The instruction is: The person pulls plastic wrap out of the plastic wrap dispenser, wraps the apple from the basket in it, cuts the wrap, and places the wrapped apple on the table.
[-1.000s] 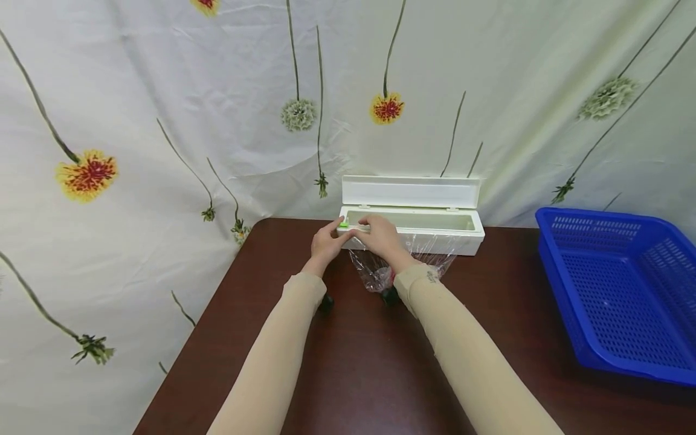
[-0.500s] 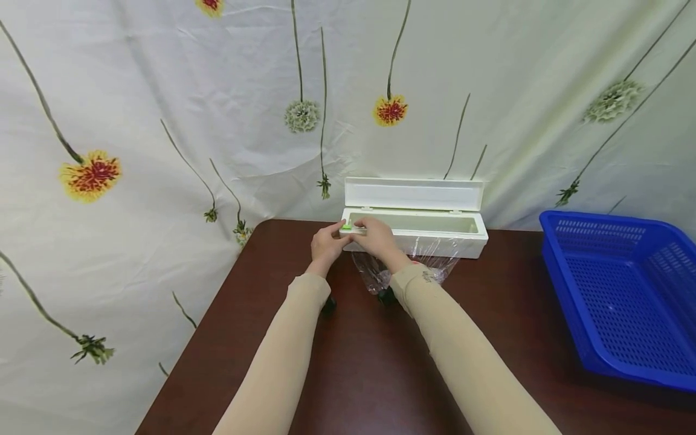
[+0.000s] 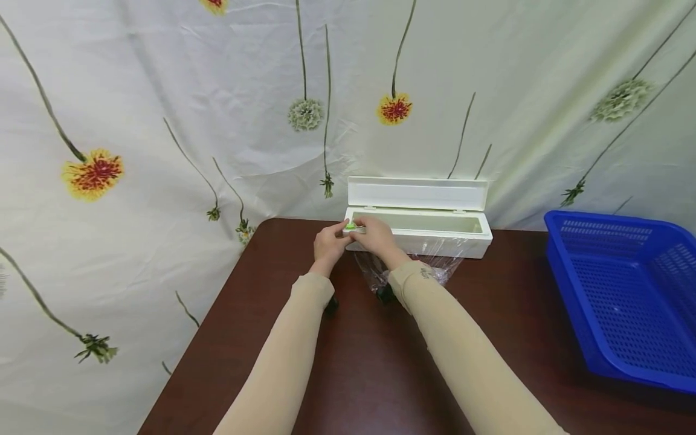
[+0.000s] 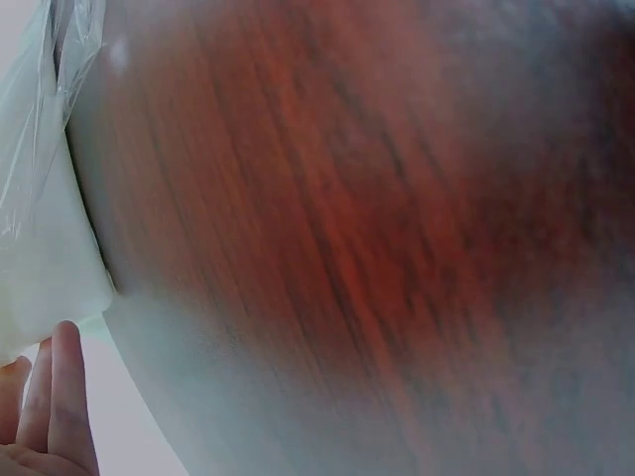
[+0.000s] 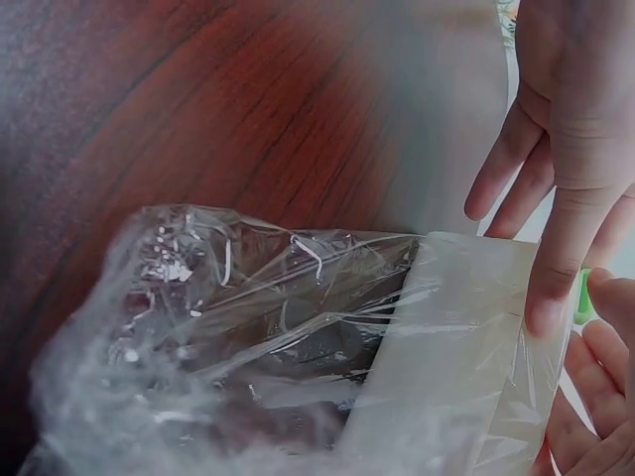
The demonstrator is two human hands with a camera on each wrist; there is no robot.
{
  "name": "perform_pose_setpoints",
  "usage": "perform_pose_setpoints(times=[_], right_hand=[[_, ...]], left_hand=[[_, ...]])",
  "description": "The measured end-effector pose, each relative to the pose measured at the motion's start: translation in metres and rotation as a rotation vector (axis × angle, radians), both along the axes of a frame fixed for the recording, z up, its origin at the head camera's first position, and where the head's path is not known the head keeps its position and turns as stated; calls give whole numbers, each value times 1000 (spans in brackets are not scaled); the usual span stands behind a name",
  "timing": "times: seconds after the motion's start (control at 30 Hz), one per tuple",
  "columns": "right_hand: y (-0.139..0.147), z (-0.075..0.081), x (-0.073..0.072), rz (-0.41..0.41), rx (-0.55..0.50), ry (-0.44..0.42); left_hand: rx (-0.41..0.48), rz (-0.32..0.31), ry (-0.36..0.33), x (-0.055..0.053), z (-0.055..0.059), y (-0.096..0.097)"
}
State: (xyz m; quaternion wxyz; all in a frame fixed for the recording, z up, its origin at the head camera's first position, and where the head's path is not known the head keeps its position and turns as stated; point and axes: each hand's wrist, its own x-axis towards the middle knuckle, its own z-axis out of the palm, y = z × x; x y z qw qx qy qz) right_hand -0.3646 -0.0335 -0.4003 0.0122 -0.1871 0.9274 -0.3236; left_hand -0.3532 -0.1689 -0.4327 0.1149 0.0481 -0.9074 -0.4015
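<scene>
A long white cling film dispenser [image 3: 478,248] stands at the back of the table with its lid [image 3: 418,193] raised. Clear cling film [image 3: 367,269] hangs from its front, crumpled in the right wrist view. At the left end, my left hand [image 3: 328,248] grips the dispenser's corner, its thumb [image 5: 551,288] on the film-covered front and its fingers [image 4: 67,397] along the end. My right hand [image 3: 376,237] reaches over the front rim, and its fingertips pinch the small green slide cutter [image 3: 350,226] there. Part of the cutter is hidden by the fingers.
A blue plastic basket [image 3: 576,302] stands at the right of the brown table [image 3: 375,374]. A white flowered cloth [image 3: 244,90] hangs behind and along the left side. The table's left edge runs just beyond my left forearm.
My right fingertips have moved left along the rim and closed on the green cutter. My left hand keeps its place at the dispenser's end. The view has shifted slightly.
</scene>
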Motion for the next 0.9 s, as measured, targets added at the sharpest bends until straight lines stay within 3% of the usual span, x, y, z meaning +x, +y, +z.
perform_pose_setpoints(times=[0.63,0.9], right_hand=[[4,-5,-6,-8,-73,-13],[2,-4,-9,-25,-50,-10]], left_hand=[[42,4,21,3,-4,1],[37,14,16,3,-4,1]])
